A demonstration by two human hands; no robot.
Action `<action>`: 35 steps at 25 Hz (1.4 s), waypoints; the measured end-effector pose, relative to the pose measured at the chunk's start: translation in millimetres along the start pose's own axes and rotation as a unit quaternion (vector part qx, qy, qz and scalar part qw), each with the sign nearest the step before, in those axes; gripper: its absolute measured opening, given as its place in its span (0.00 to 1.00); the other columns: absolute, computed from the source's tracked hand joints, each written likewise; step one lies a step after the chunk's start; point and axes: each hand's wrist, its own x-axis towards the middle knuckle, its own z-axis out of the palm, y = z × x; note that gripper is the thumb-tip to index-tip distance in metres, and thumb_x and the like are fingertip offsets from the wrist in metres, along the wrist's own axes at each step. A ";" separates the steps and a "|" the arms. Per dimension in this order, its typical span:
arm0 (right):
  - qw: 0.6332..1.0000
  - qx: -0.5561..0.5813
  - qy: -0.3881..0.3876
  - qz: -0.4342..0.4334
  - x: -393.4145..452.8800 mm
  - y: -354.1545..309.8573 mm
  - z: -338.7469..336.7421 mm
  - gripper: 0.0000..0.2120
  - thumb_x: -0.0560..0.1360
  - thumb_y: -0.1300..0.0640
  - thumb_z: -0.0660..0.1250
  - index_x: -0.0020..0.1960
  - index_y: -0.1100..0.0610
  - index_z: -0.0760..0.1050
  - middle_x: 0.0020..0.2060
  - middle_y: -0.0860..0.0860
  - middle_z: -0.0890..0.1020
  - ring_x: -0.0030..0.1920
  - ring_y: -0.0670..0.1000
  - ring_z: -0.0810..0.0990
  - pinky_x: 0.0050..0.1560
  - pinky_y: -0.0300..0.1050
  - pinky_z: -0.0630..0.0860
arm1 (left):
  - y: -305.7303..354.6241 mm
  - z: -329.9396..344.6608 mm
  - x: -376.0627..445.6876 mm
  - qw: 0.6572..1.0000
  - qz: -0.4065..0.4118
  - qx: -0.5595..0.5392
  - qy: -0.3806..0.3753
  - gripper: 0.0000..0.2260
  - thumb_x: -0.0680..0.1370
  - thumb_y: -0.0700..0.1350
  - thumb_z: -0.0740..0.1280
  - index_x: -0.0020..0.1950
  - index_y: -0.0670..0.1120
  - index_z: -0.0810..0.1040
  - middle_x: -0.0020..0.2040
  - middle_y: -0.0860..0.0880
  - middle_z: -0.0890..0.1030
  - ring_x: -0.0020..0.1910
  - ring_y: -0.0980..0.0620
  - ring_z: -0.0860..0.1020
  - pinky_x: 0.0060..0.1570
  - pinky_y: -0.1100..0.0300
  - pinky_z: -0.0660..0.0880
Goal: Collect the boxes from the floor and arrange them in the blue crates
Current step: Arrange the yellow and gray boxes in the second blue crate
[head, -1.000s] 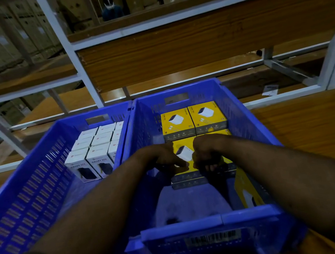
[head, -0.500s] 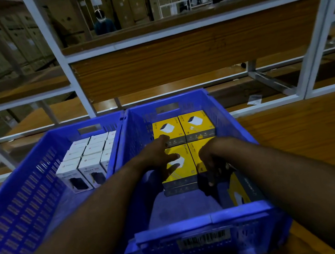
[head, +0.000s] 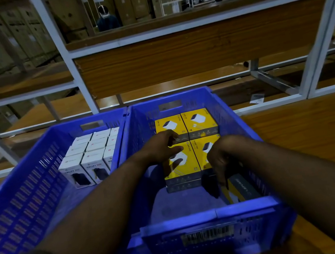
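A dim storeroom with white metal racking (head: pixel 60 49) and wooden shelf boards lies behind two blue crates that sit side by side on a wooden table (head: pixel 308 125). The left crate (head: pixel 18 196) holds white boxes (head: pixel 92 159) standing upright in tight rows against its far wall. The right crate (head: pixel 237 115) holds yellow boxes (head: pixel 200 124) laid flat, faces up, in a two-by-two block at the far end, seemingly stacked on a lower layer, judging by the grey edges under the near pair. Packing from the far wall forward probably keeps the rows square and leaves the near floor of the crate free for what comes next.

The left hand (head: pixel 161 147) rests on the near-left yellow box (head: pixel 179 164), fingers spread and fairly straight, as if pressing it flat and steadying the block. The right hand (head: pixel 222 157) reaches down just beside the near-right box, its fingers (head: pixel 220 175) curled downward around the top edge of a tilted yellow box (head: pixel 236 188) that leans on edge against the crate's right wall, directly under that hand. The grip looks like a pinch on that edge, though the dark and blur hide the fingertips. That box likely needs tipping flat and sliding up against the block.
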 end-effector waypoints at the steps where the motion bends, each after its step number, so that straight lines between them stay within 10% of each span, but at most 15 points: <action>1: 1.000 0.012 0.009 -0.014 1.4 -0.4 0.8 0.12 0.71 0.49 0.75 0.45 0.58 0.82 0.36 0.48 0.79 0.36 0.50 0.77 0.38 0.43 0.76 | 0.2 -0.7 0.2 1.000 -0.002 -0.004 0.003 0.21 0.77 0.49 0.71 0.67 0.43 0.73 0.59 0.45 0.79 0.57 0.49 0.78 0.57 0.55 0.77; 5: 0.954 0.290 0.041 -0.062 15.1 9.6 -0.4 0.10 0.71 0.60 0.74 0.49 0.60 0.76 0.34 0.56 0.72 0.30 0.52 0.68 0.33 0.42 0.71 | 4.9 0.0 0.0 0.996 -0.025 -0.088 0.007 0.18 0.78 0.47 0.71 0.65 0.42 0.74 0.55 0.44 0.82 0.52 0.50 0.80 0.54 0.54 0.78; 10: 0.770 0.612 0.160 -0.084 21.7 30.7 -8.7 0.04 0.72 0.63 0.69 0.46 0.59 0.77 0.40 0.58 0.78 0.36 0.57 0.76 0.43 0.49 0.75 | 19.9 -6.5 -6.2 0.964 -0.100 -0.245 -0.043 0.12 0.81 0.47 0.67 0.58 0.40 0.77 0.44 0.42 0.77 0.39 0.48 0.75 0.38 0.62 0.76; 17: 0.596 0.769 0.210 -0.097 22.3 31.2 -18.2 0.04 0.74 0.62 0.67 0.48 0.58 0.77 0.42 0.60 0.83 0.37 0.58 0.80 0.42 0.52 0.79 | 32.7 -13.7 -14.4 0.888 -0.182 -0.418 -0.070 0.04 0.81 0.48 0.66 0.52 0.49 0.75 0.45 0.51 0.82 0.44 0.52 0.80 0.37 0.61 0.80; 28: 0.583 0.699 0.406 -0.081 22.4 20.6 -15.6 0.13 0.72 0.56 0.73 0.34 0.54 0.70 0.30 0.55 0.74 0.30 0.54 0.73 0.32 0.44 0.70 | 30.0 -5.0 -4.7 0.950 -0.135 -0.280 0.024 0.18 0.76 0.62 0.68 0.43 0.46 0.78 0.42 0.49 0.79 0.42 0.53 0.77 0.37 0.59 0.76; 32: 0.583 0.688 0.426 -0.075 17.3 7.4 -18.5 0.22 0.70 0.37 0.68 0.46 0.56 0.76 0.42 0.58 0.81 0.43 0.60 0.82 0.44 0.55 0.81 | 46.0 -5.2 -3.7 0.905 -0.167 -0.380 -0.096 0.31 0.70 0.74 0.61 0.62 0.55 0.78 0.60 0.49 0.82 0.59 0.47 0.80 0.58 0.45 0.77; 35: 0.580 0.694 0.402 -0.139 12.3 -0.6 -23.7 0.26 0.77 0.35 0.59 0.48 0.59 0.76 0.40 0.59 0.77 0.43 0.60 0.80 0.46 0.56 0.81 | 40.9 -2.4 -1.0 0.851 -0.132 -0.494 -0.119 0.26 0.77 0.62 0.65 0.69 0.48 0.75 0.62 0.41 0.81 0.61 0.37 0.78 0.65 0.40 0.73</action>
